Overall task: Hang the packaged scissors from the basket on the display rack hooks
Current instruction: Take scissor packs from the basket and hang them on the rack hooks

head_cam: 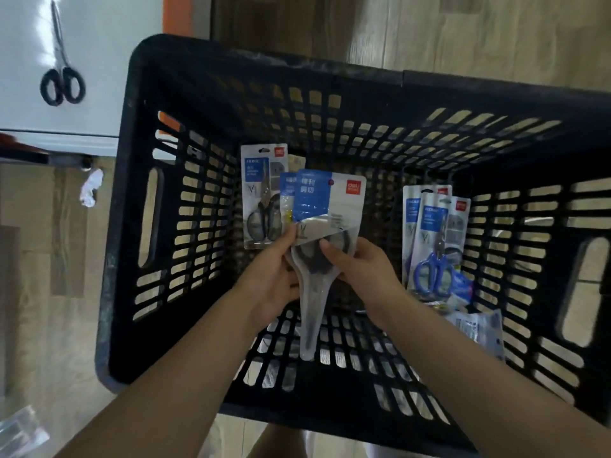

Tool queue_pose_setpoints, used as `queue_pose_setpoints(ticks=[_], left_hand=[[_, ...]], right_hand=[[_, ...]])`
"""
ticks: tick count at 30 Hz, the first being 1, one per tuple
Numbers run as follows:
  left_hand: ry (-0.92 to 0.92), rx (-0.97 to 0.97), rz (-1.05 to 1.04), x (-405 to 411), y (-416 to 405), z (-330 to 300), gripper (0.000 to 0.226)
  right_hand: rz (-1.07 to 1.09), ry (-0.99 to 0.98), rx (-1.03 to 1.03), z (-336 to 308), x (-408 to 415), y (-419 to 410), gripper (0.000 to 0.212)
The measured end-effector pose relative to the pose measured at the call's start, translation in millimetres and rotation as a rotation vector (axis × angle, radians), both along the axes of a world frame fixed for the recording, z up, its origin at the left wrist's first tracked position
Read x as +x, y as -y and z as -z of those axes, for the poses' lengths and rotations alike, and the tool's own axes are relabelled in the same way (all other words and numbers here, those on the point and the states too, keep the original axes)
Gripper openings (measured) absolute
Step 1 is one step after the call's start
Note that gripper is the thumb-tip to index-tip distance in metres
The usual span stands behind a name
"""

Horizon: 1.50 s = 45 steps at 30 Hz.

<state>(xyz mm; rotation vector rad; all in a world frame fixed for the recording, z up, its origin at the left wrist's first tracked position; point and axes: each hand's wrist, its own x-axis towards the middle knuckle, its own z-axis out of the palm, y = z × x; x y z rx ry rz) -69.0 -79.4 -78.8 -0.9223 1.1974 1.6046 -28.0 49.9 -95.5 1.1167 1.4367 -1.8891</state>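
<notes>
Both hands, the left hand [276, 269] and right hand [358, 264], are gripping one scissors pack [325, 209] over the middle of the black basket [172, 94]. More packs [436, 239] are waiting at centre right; the hanging is barely beginning, I'd judge, no rack hooks showing.

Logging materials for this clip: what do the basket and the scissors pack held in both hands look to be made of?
Basket: looks like matte black moulded plastic, judging by its slotted walls and scuffed, dusty rim. Held scissors pack, gripped by the left hand and right hand: printed card backing, probably, with a glossy clear plastic blister that catches glare.
</notes>
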Motion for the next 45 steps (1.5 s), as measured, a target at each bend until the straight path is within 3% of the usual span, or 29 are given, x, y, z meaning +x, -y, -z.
queue_pose_setpoints(ticks=[3, 12, 20, 27, 29, 31, 32, 34, 35, 36, 37, 38, 42, 45], left_hand=[[-0.042, -0.015, 0.039, -2, 3, -11, 0.033], [-0.114, -0.145, -0.053, -24, 29, -72, 0.017], [-0.183, -0.195, -0.156, -34, 57, -164, 0.016], [-0.227, -0.289, -0.376, 14, 62, -249, 0.013], [-0.235, -0.301, -0.471, 32, 66, -285, 0.013], [-0.259, -0.129, -0.567, 40, 71, -326, 0.013], [-0.358, -0.113, -0.537, 39, 72, -358, 0.018], [-0.469, -0.109, -0.813, 30, 85, -415, 0.053], [-0.515, -0.1, -0.863, 35, 91, -451, 0.051], [-0.533, -0.008, -0.867, 41, 98, -488, 0.035], [-0.564, -0.017, -0.888, 44, 104, -528, 0.018], [-0.64, -0.153, -0.881, 48, 111, -564, 0.015], [-0.9, -0.342, -0.949, 65, 156, -702, 0.019], [-1.036, -0.407, -1.026, 94, 183, -793, 0.017]], right_hand=[[0.069, 0.014, -0.005, -13, -2, -4, 0.012], [0.169, 0.04, -0.037, -81, -37, -24, 0.032], [0.028, -0.001, -0.002, -166, -57, -19, 0.034], [-0.093, -0.013, 0.005, -241, -38, -10, 0.031], [-0.131, -0.049, -0.008, -276, -35, -9, 0.029], [-0.206, -0.111, -0.058, -322, -36, -5, 0.024], [-0.254, -0.148, -0.085, -350, -40, -1, 0.022], [-0.35, -0.241, -0.105, -410, -51, 11, 0.021], [-0.39, -0.296, -0.108, -441, -57, 18, 0.023], [-0.425, -0.349, -0.106, -474, -62, 27, 0.025], [-0.452, -0.399, -0.114, -509, -68, 37, 0.026], [-0.478, -0.456, -0.128, -544, -74, 48, 0.025], [-0.567, -0.699, -0.23, -687, -86, 98, 0.007], [-0.624, -0.876, -0.29, -781, -80, 141, 0.017]])
